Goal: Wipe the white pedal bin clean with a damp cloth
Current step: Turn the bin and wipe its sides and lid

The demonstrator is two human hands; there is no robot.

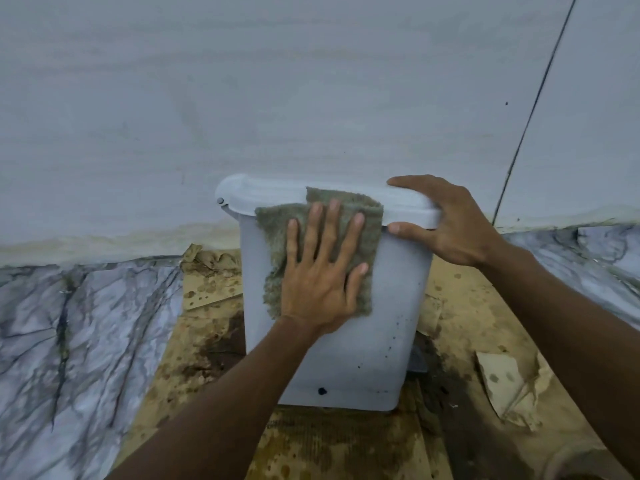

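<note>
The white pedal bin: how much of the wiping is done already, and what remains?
Roughly midway, I judge. Done: the upper front of the pedal bin shows no marks. In hand: the left hand presses the grey-green cloth flat there with straight fingers, while the right hand grips the lid. Left: dark specks and one larger spot low on the front.
</note>
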